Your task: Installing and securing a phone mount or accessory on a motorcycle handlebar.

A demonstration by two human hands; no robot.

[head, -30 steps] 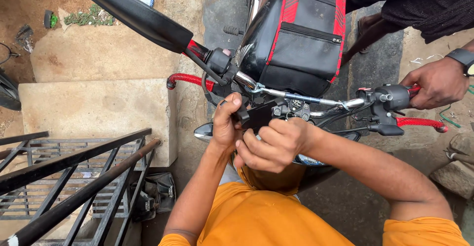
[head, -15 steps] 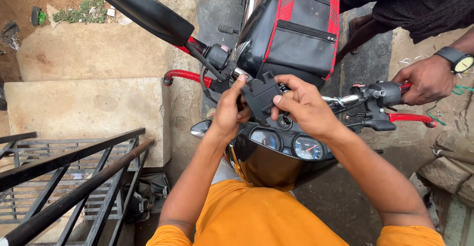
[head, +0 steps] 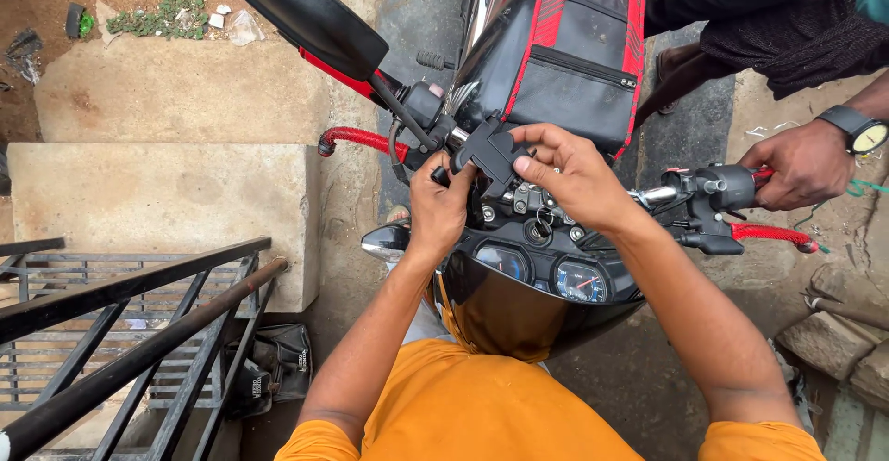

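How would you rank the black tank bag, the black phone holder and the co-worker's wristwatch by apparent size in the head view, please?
1. Black tank bag, clearly largest.
2. Black phone holder, held by left hand and right hand.
3. Wristwatch, smallest.

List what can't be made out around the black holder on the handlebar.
- Head view: black holder, its clamp underneath hidden by the left hand and right hand.
- Another person's hand covers the red grip end.
- Dials: readings too small.

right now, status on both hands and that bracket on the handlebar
Left hand and right hand both grip the black bracket at mid-handlebar. Another person's hand holds the right grip. Nothing blocks the bracket.
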